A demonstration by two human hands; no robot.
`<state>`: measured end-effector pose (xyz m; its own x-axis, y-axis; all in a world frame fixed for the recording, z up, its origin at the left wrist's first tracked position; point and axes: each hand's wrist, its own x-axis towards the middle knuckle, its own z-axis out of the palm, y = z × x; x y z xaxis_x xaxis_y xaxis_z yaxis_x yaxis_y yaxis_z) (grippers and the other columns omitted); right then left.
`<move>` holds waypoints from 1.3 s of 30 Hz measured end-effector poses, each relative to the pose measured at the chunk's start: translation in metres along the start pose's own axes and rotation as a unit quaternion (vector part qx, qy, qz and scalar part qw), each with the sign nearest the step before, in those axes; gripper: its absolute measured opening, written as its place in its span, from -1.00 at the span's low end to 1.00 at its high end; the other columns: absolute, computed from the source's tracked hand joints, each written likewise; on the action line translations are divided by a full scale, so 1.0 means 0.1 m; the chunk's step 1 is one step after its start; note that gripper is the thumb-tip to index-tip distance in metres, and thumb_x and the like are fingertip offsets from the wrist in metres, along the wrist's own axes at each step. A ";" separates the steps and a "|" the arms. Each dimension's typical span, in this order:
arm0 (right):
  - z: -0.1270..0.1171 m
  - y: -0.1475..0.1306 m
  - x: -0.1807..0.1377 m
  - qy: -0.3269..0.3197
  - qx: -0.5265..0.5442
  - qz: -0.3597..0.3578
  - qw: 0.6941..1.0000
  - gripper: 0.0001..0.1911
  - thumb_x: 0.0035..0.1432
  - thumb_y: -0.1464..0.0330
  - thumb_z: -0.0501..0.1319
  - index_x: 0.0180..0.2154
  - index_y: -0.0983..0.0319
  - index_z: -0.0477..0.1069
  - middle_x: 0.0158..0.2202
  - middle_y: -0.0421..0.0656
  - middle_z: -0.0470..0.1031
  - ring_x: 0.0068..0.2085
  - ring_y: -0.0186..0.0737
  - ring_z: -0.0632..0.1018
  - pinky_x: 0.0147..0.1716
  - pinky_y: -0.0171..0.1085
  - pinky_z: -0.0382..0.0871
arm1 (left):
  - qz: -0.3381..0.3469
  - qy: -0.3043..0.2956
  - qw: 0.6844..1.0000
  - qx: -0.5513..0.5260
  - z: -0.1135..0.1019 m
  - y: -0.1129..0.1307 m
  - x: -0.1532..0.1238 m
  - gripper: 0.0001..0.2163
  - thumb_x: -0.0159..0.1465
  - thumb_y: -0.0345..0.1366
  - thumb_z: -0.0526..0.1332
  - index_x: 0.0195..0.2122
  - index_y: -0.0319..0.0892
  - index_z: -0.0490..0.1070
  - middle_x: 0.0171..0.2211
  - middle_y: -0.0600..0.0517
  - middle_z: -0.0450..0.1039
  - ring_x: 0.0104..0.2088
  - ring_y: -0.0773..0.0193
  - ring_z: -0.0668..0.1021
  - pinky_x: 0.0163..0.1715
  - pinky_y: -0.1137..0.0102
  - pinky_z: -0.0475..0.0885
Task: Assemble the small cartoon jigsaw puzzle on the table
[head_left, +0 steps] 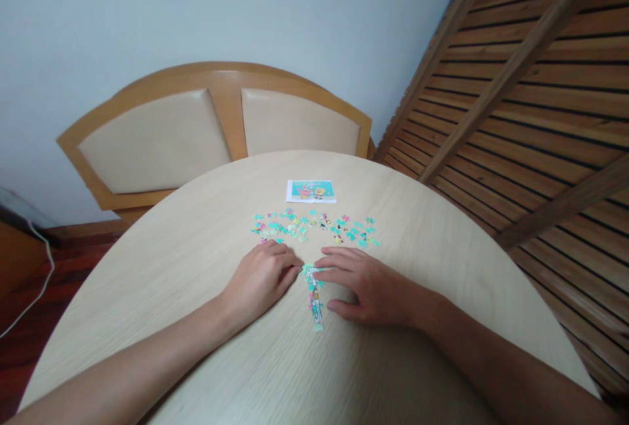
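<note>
A narrow strip of joined jigsaw puzzle pieces lies flat on the table in front of me, wider at its far end. My left hand rests on the tabletop at the left of the strip. Its fingers are curled and the thumb and index finger are pinched at the strip's upper left edge; whether a piece is between them is too small to tell. From the other side my right hand reaches over the strip, fingers apart, with fingertips touching or just above its upper right part. The thumb lies near the strip's right edge.
Beyond my hands, loose puzzle pieces are scattered in a band across the round wooden table. Farther back lies a picture sheet with cartoon figures. A padded wooden headboard-like panel and a slatted wooden structure stand past the table.
</note>
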<state>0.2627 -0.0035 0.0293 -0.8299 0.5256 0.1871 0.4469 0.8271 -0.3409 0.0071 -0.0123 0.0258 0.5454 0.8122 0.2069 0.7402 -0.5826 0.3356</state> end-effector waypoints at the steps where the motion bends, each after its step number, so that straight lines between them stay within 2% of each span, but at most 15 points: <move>1: 0.00 0.00 0.00 -0.001 0.000 -0.001 1.000 -0.50 0.22 0.22 0.30 0.16 0.22 0.47 0.21 -0.03 0.47 0.30 0.08 0.36 0.31 0.07 0.20 | -0.001 0.000 1.000 0.006 -0.01 0.00 0.00 -0.81 0.42 -0.31 0.14 -0.19 -0.10 0.58 -0.24 -0.02 0.59 -0.17 0.07 0.55 -0.08 0.14 0.43; 7: 0.00 0.00 -0.02 0.001 0.003 0.005 1.000 -0.51 0.22 0.22 0.29 0.17 0.18 0.47 0.21 -0.06 0.47 0.30 0.06 0.36 0.32 0.07 0.19 | 0.017 0.017 1.000 0.005 -0.03 0.03 -0.03 -0.80 0.39 -0.27 0.16 -0.05 -0.11 0.54 -0.13 -0.07 0.56 -0.12 0.05 0.56 -0.08 0.13 0.48; 16: 0.04 0.02 -0.01 0.011 0.009 -0.001 1.000 -0.50 0.21 0.22 0.30 0.16 0.19 0.47 0.20 -0.04 0.48 0.27 0.05 0.39 0.29 0.07 0.22 | 0.017 0.002 1.000 -0.007 0.01 -0.01 -0.02 -0.87 0.41 -0.32 0.19 -0.16 -0.12 0.56 -0.15 -0.01 0.58 -0.13 0.11 0.58 -0.06 0.16 0.48; 23: 0.03 0.02 -0.01 0.010 0.011 -0.003 1.000 -0.50 0.21 0.22 0.31 0.16 0.21 0.47 0.20 -0.03 0.48 0.27 0.06 0.39 0.29 0.07 0.23 | 0.063 0.000 0.998 -0.001 0.00 -0.01 -0.02 -0.85 0.44 -0.33 0.15 -0.13 -0.13 0.54 -0.09 0.00 0.59 -0.10 0.13 0.58 -0.04 0.19 0.49; 30: 0.03 0.02 -0.02 0.010 0.006 -0.005 1.000 -0.51 0.21 0.22 0.30 0.15 0.22 0.47 0.20 -0.01 0.48 0.26 0.05 0.40 0.29 0.06 0.23 | 0.067 0.001 0.998 0.020 -0.03 0.02 -0.03 -0.84 0.42 -0.36 0.17 -0.19 -0.12 0.57 -0.10 0.00 0.59 -0.12 0.13 0.59 -0.09 0.21 0.52; 39: 0.03 0.02 -0.02 0.012 -0.004 -0.010 1.000 -0.51 0.21 0.24 0.29 0.15 0.24 0.47 0.20 0.02 0.47 0.25 0.06 0.41 0.28 0.06 0.24 | 0.058 0.007 0.997 0.042 0.00 0.04 -0.02 -0.84 0.44 -0.32 0.16 -0.16 -0.14 0.56 -0.15 -0.03 0.58 -0.15 0.14 0.60 -0.11 0.22 0.54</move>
<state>0.2642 -0.0038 0.0253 -0.8300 0.5141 0.2164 0.4333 0.8386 -0.3301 0.0084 -0.0164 0.0266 0.6241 0.7392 0.2533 0.7031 -0.6727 0.2307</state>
